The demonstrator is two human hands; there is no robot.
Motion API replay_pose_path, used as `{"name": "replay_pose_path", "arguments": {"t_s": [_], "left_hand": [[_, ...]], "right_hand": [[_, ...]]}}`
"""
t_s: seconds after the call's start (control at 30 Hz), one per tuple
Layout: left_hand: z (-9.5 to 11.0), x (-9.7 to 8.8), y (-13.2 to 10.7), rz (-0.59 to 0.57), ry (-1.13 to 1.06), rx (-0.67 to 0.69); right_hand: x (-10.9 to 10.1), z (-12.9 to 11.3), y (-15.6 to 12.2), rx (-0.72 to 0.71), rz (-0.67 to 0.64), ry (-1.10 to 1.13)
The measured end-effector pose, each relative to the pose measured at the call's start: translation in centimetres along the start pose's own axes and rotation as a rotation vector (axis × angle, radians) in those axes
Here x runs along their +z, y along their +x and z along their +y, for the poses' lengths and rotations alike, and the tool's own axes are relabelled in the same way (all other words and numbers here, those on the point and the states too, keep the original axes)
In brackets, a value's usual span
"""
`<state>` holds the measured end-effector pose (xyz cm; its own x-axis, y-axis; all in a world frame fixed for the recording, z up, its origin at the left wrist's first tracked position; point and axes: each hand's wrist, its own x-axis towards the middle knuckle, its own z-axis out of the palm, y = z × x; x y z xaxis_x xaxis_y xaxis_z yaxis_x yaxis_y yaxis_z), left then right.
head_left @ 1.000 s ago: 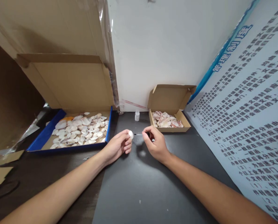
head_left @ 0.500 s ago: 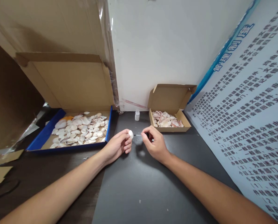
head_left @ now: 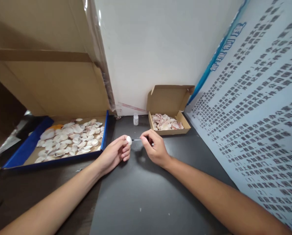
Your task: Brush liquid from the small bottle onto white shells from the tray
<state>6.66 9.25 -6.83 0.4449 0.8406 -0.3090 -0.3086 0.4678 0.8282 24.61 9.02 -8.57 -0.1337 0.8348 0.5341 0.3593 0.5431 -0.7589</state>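
Note:
Between the thumb and fingers of my left hand (head_left: 116, 151) is a small white seashell (head_left: 129, 140). My right hand (head_left: 155, 148) is closed around the dark handle of a thin brush (head_left: 136, 140), most of which my fingers hide. Its slim stem points left, and the dark tip is at the shell's right edge; whether they touch I cannot tell. Behind my hands stands a small clear bottle (head_left: 135, 120) with a white label.
At left, a blue-edged cardboard box (head_left: 104, 130) with its lid up holds many white shells (head_left: 69, 137). A smaller cardboard box (head_left: 172, 132) at the back right holds reddish-white shells (head_left: 166, 122). A printed sheet (head_left: 246, 114) borders the right side.
The view has turned, so the boxes and bottle appear further left. The brush tip has come closer to the shell. Both hands keep their holds.

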Motion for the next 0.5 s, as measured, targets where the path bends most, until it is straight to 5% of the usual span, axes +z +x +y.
{"name": "replay_pose_path", "arguments": {"t_s": [0.5], "left_hand": [[-0.09, -0.19, 0.14, -0.023, -0.004, -0.004]], "right_hand": [[0.0, 0.28, -0.06, 0.034, 0.003, 0.03]]}}
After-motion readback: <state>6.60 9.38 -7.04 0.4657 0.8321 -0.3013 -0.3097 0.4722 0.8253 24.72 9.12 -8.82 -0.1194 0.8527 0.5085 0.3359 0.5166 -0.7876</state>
